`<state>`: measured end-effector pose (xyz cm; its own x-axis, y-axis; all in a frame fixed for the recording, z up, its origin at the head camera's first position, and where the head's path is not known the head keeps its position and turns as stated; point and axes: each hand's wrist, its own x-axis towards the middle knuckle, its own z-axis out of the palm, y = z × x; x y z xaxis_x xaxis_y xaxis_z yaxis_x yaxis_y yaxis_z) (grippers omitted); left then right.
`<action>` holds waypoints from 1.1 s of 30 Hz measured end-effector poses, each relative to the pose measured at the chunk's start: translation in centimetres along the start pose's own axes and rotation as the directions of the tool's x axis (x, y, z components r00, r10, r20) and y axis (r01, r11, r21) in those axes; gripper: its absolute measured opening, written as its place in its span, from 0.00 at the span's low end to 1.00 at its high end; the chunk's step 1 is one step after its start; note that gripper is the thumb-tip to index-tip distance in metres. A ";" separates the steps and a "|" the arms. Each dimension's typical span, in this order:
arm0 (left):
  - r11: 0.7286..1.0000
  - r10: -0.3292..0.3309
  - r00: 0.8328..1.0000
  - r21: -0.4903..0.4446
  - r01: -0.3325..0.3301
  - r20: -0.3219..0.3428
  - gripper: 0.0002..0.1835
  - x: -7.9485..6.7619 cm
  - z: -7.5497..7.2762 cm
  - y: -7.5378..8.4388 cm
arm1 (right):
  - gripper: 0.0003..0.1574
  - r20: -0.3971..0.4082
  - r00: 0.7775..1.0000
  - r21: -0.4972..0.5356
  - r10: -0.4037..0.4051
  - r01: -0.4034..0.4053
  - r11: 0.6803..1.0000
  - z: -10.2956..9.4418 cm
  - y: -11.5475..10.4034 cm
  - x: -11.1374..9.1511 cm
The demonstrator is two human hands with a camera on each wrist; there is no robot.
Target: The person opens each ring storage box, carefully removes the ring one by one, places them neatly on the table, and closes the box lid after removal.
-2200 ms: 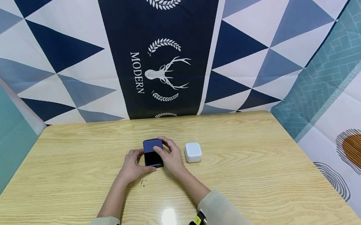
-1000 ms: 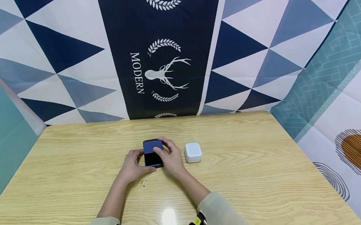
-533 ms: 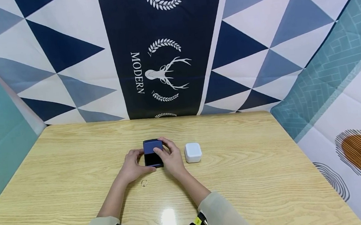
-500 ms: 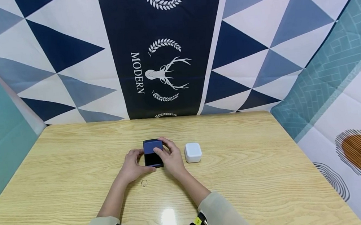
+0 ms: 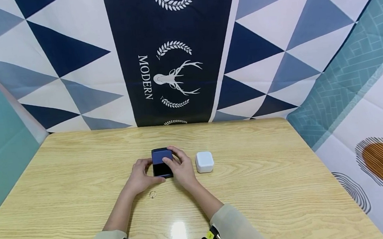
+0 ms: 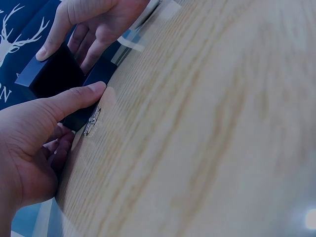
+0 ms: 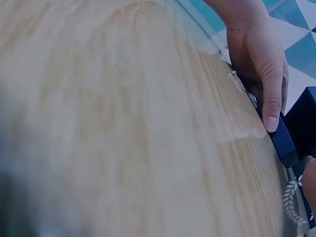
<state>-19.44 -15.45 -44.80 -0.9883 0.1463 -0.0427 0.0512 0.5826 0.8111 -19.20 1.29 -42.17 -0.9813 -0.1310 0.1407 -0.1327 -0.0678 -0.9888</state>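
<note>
Left hand [image 5: 141,178] gripping a dark blue box [image 7: 285,144], right hand [image 5: 184,170] pinching its lid [image 5: 161,154], ring [image 6: 92,122] nearby on desk [image 5: 260,189], white "MODERN" lettering [image 5: 145,77] sideways on the navy backdrop [image 5: 126,37].

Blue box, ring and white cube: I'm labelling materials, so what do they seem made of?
Blue box: perhaps plastic or coated card, satin, by its smooth sheen. Ring: probably polished metal, being thin, gold-toned and glinting. White cube: likely plastic, smooth, softly glossy, with rounded edges.

Desk [image 5: 252,175] looked wooden, glossy toward near edge; dark box [image 5: 160,154] smooth; ring [image 6: 92,121] shiny metal; white cube [image 5: 205,162] plastic; backdrop [image 5: 172,25] creased cloth.
</note>
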 end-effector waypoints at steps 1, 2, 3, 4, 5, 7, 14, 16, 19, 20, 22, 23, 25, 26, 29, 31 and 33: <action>1.000 0.000 1.000 -0.001 0.000 0.000 0.46 0.0 0.0 0.0 | 0.27 0.000 1.000 0.001 0.001 -0.001 1.000 0.0 0.0 0.0; 1.000 -0.001 1.000 -0.002 0.001 -0.001 0.46 0.0 0.0 0.0 | 0.27 -0.001 1.000 0.000 0.001 -0.001 1.000 0.0 0.0 0.0; 1.000 -0.001 1.000 -0.003 0.001 -0.001 0.46 0.0 0.0 0.0 | 0.27 -0.002 1.000 0.001 0.003 -0.003 1.000 0.0 0.0 -0.1; 1.000 -0.001 1.000 -0.002 0.001 0.000 0.46 0.0 0.0 0.0 | 0.27 -0.004 1.000 0.003 0.005 -0.005 1.000 0.0 0.0 -0.1; 1.000 0.002 1.000 0.001 -0.002 0.001 0.46 -0.1 0.0 0.0 | 0.27 -0.005 1.000 0.003 0.005 -0.005 1.000 0.0 0.0 -0.1; 1.000 -0.001 1.000 -0.001 0.001 0.003 0.47 -0.1 0.0 0.0 | 0.27 -0.006 1.000 0.004 0.008 -0.008 1.000 0.0 0.0 -0.1; 1.000 -0.009 1.000 -0.001 0.009 0.008 0.47 -0.1 0.0 0.0 | 0.27 -0.015 1.000 0.004 -0.004 0.004 1.000 0.0 0.1 -0.2; 1.000 -0.008 1.000 -0.001 0.008 0.005 0.47 -0.1 0.0 -0.1 | 0.27 -0.016 1.000 0.002 -0.008 0.008 1.000 0.0 0.1 -0.2; 1.000 -0.012 1.000 -0.006 0.012 0.004 0.46 -0.1 0.0 -0.1 | 0.27 -0.014 1.000 0.002 -0.013 0.013 1.000 0.0 0.1 -0.3; 1.000 -0.012 1.000 -0.006 0.012 0.004 0.46 -0.1 0.0 -0.1 | 0.27 -0.015 1.000 0.001 -0.013 0.013 1.000 0.0 0.1 -0.3; 1.000 -0.006 1.000 -0.002 0.006 0.005 0.46 -0.1 0.0 -0.1 | 0.27 -0.015 1.000 0.002 -0.012 0.012 1.000 0.0 0.1 -0.3; 1.000 -0.004 1.000 -0.002 0.004 0.005 0.46 -0.1 0.0 -0.1 | 0.27 -0.013 1.000 0.003 -0.014 0.014 1.000 0.0 0.1 -0.4; 1.000 -0.006 1.000 -0.003 0.006 0.006 0.46 -0.1 0.0 0.0 | 0.27 -0.014 1.000 0.004 -0.013 0.013 1.000 0.0 0.0 -0.4; 1.000 -0.004 1.000 -0.002 0.004 0.006 0.46 -0.1 0.0 0.0 | 0.27 -0.014 1.000 0.003 -0.014 0.014 1.000 0.0 0.0 -0.4; 1.000 -0.006 1.000 -0.008 0.006 0.007 0.46 -0.2 0.0 0.1 | 0.27 -0.014 1.000 0.006 -0.017 0.017 1.000 0.0 0.1 -0.4; 1.000 -0.005 1.000 -0.011 0.005 0.009 0.46 -0.1 0.0 0.1 | 0.27 -0.015 1.000 0.007 -0.020 0.020 1.000 0.0 0.1 -0.4; 1.000 -0.005 1.000 -0.013 0.006 0.010 0.46 -0.2 0.0 0.1 | 0.27 -0.015 1.000 0.003 -0.020 0.020 1.000 0.1 0.1 -0.5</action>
<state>-19.28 -15.44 -44.72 -0.9870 0.1514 -0.0532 0.0438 0.5731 0.8183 -18.73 1.30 -42.29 -0.9805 -0.1143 0.1600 -0.1523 -0.0736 -0.9856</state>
